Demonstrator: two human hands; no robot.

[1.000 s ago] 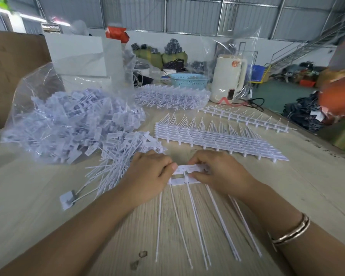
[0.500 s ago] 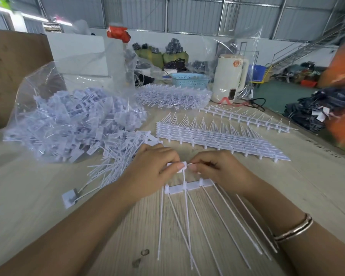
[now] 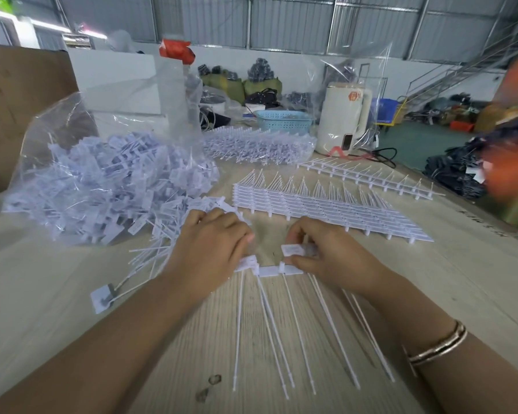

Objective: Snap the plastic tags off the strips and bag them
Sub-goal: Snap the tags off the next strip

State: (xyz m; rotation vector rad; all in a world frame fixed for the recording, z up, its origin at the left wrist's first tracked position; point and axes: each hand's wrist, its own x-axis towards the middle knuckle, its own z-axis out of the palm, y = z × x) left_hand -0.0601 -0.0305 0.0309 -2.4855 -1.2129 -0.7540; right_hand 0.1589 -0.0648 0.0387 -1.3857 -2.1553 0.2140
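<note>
While both hands work at the centre of the tabletop [image 3: 461,294], the left hand [image 3: 210,252] curls its grip over the left end of a short strip [image 3: 266,269] of white tags. The right hand [image 3: 326,255] pinches one tag [image 3: 293,251], held just above the strip's right end. Thin tails fan out from the strip toward 6 o'clock. A stack of full strips [image 3: 326,207] lies at 1 o'clock, loose tags [image 3: 162,234] pile at 9 o'clock, and a clear bag [image 3: 102,180] of tags sits at 10 o'clock.
</note>
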